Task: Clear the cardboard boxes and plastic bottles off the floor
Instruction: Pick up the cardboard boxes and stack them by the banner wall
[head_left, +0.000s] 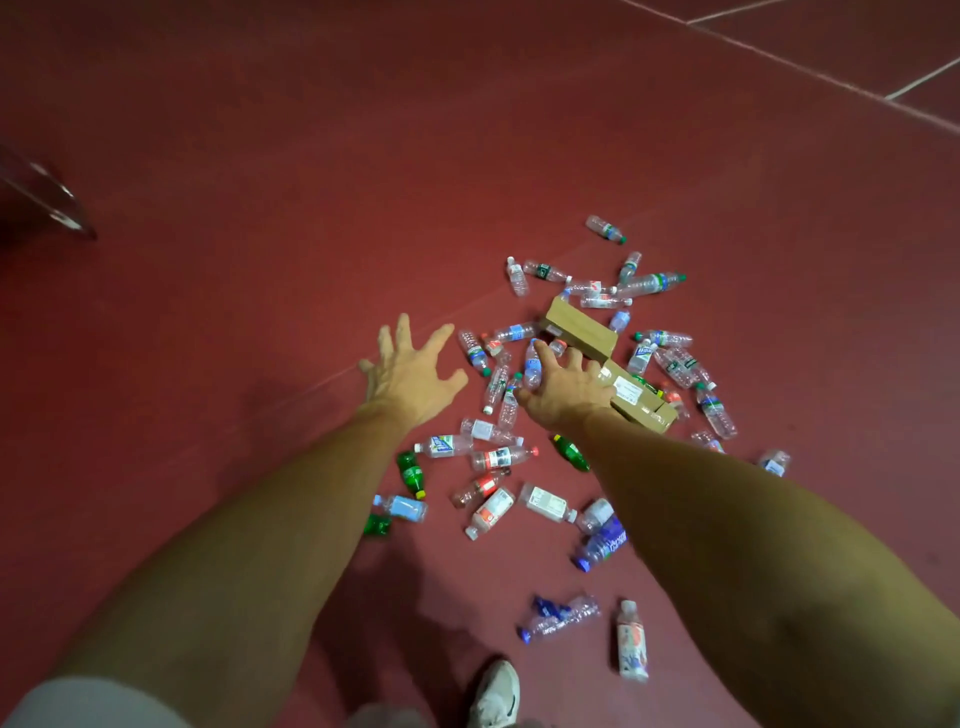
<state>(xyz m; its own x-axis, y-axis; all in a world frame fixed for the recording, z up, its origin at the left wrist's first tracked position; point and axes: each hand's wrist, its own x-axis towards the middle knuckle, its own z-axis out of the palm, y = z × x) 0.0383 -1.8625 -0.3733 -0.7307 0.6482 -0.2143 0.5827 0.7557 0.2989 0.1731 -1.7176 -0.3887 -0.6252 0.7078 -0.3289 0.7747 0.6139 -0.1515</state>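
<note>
The right hand (563, 392), grip apart, is just over the cardboard boxes (579, 330). They lie on the floor (260, 260) end to end, slanting far-left to near-right. The left hand (410, 374), also spread, is farther from them.

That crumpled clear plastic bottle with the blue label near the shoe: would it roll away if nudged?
Probably not far: the crumpled clear plastic bottle looks dented and twisted, so it should skid rather than roll. It seems empty, so likely light, and its creased walls would probably give under a grip.
</note>
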